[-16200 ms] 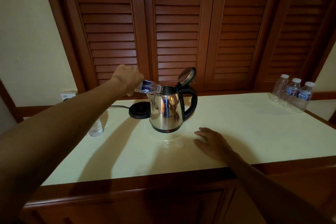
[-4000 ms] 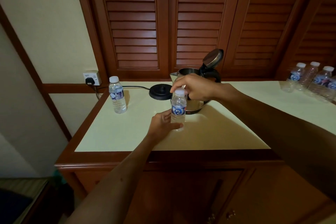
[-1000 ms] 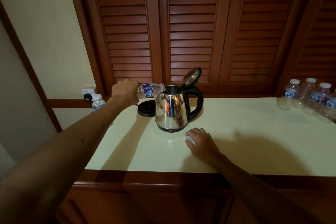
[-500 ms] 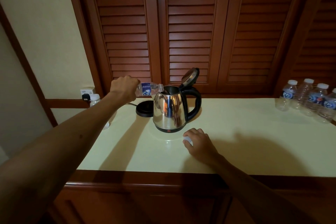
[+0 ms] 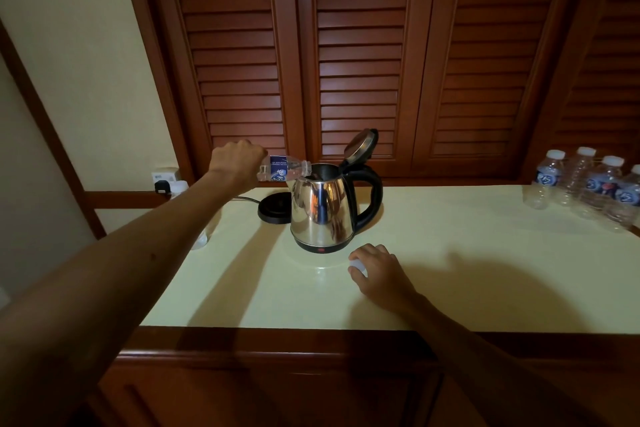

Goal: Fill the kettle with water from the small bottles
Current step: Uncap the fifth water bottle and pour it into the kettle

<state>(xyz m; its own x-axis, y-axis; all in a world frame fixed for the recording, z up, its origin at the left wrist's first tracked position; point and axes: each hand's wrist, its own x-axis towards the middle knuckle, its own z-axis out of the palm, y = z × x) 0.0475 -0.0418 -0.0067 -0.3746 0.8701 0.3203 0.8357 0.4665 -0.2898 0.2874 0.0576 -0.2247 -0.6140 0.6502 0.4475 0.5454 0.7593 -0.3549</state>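
A steel kettle (image 5: pixel 323 210) with a black handle stands on the pale countertop (image 5: pixel 467 270), its lid tipped open. My left hand (image 5: pixel 237 161) grips a small water bottle (image 5: pixel 284 168) laid on its side, its neck over the kettle's mouth. My right hand (image 5: pixel 379 269) rests on the counter just in front of the kettle, fingers curled round a white bottle cap (image 5: pixel 356 265). Several small bottles (image 5: pixel 588 185) with white caps stand at the right back corner.
The kettle's black base (image 5: pixel 273 211) sits behind and left of it, its cord running to a wall socket (image 5: pixel 162 180). Another bottle (image 5: pixel 180 187) stands at the left edge, mostly hidden by my left arm. Wooden louvred doors rise behind the counter.
The bottle stays tipped over the kettle's mouth in my left hand. My right hand keeps the cap on the counter. Only the view has shifted slightly.
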